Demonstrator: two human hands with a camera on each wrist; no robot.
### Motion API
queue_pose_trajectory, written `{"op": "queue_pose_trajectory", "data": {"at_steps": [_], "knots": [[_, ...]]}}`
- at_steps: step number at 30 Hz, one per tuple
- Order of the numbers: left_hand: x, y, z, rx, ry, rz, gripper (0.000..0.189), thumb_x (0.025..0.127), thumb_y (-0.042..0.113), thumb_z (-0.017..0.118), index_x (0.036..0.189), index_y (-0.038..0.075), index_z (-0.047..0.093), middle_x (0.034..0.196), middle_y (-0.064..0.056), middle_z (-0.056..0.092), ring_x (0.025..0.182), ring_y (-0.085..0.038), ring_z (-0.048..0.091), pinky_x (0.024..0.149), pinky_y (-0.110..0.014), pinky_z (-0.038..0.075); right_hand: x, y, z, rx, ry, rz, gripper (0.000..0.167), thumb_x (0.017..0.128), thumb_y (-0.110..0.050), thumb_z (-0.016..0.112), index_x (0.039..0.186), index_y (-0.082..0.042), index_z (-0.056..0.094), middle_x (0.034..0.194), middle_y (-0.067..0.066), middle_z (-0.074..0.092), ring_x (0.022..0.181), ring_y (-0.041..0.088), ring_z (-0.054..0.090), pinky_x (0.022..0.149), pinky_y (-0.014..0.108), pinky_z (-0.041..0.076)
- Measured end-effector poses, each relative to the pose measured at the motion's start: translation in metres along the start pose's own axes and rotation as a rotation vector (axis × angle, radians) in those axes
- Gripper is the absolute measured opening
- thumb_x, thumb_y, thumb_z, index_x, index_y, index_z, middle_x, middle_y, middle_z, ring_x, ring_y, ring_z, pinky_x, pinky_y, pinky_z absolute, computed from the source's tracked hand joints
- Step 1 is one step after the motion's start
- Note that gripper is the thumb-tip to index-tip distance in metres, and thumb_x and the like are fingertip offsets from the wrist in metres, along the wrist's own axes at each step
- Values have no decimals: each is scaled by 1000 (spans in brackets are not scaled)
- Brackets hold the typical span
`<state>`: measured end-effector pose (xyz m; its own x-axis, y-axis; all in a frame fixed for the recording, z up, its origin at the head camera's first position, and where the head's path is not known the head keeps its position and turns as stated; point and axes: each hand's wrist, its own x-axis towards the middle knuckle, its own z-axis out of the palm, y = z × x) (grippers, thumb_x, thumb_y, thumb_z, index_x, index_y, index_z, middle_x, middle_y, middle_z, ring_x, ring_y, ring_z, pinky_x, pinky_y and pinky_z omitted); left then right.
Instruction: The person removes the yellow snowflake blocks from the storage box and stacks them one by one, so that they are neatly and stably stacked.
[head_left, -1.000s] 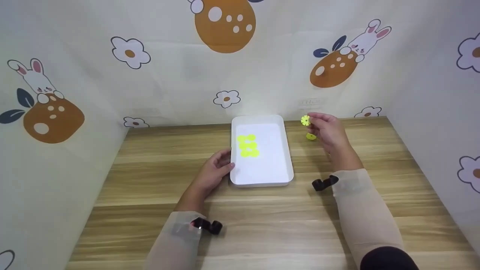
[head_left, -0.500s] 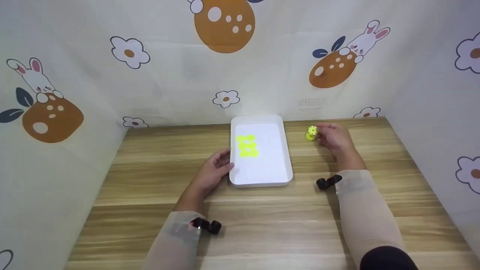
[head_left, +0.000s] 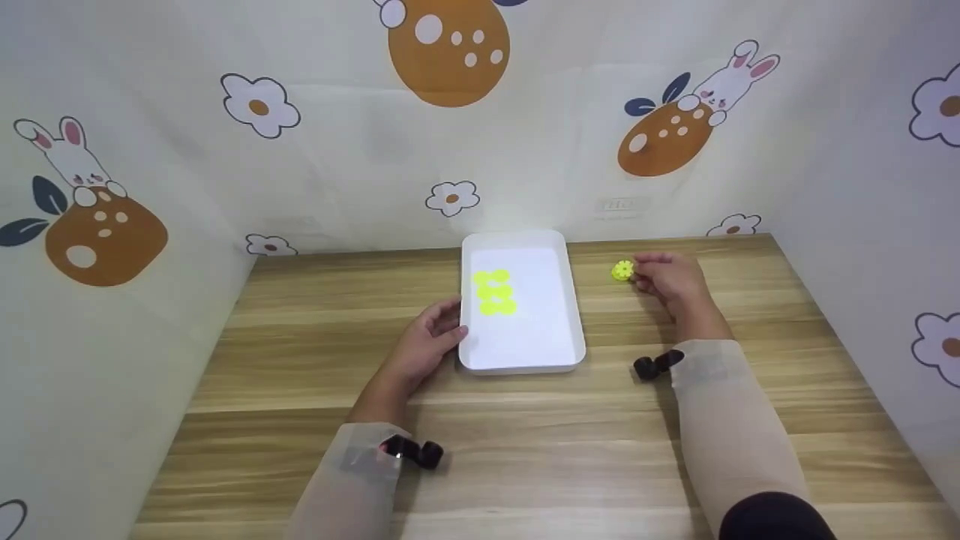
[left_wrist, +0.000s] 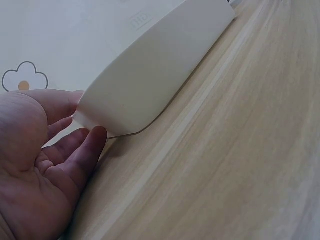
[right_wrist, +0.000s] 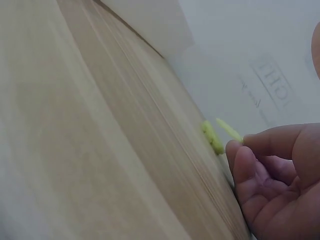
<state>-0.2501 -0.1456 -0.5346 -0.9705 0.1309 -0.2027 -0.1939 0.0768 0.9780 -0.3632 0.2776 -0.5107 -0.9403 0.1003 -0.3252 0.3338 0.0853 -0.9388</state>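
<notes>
My right hand pinches a yellow notched disc by its edge between thumb and fingertips. In the right wrist view, this disc shows edge-on as a thin slip, just above a short stack of yellow discs on the table. Seen from the head, the held disc covers most of that stack. To the left stands a white tray, with several yellow discs laid out flat in pairs in its left part. My left hand holds the tray's left side, thumb at the rim and fingers against the outer wall.
The wooden table runs back to a patterned cloth wall, and the tray's far end stands close to it. Cloth also encloses both sides. A small black camera sits on each wrist.
My right hand has moved down and slightly right, bringing the held disc from above and left of the stack to right over it. My left hand and the tray have stayed put.
</notes>
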Motion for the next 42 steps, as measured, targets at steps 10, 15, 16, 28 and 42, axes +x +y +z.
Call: {"op": "queue_pose_trajectory", "data": {"at_steps": [10,15,16,28,42], "knots": [[1,0,-1,9,3,3,61,102,12,72,159,14,49,163,-9,53,150,-29,54,125,-46,47,-3,0,4,-43,45,-17,41,103,-5,68,141,6,64,105,0,76,80,7,74,80,20,65],[2,-1,0,17,10,-11,61,102,12,72,159,17,50,163,-8,54,150,-27,54,126,-45,46,-4,-1,4,-103,71,-18,36,103,-8,68,138,3,67,109,4,75,80,7,74,80,21,66],[2,0,0,20,13,-16,61,102,13,73,158,17,51,162,-7,54,150,-27,54,126,-44,46,-4,-1,4,-112,72,-18,37,103,-8,68,139,3,67,110,4,75,80,7,75,80,21,66],[0,-1,0,8,5,6,60,102,11,72,158,16,51,159,-11,57,148,-29,55,125,-47,47,-7,-3,4,-129,74,-12,39,104,-11,67,142,0,66,120,13,76,85,9,76,83,23,66],[2,-3,-1,2,3,13,61,102,10,72,159,14,50,159,-13,57,148,-30,56,123,-46,49,-10,-9,11,-106,-13,32,32,104,-18,68,130,-1,66,104,4,76,78,8,77,74,22,66]]}}
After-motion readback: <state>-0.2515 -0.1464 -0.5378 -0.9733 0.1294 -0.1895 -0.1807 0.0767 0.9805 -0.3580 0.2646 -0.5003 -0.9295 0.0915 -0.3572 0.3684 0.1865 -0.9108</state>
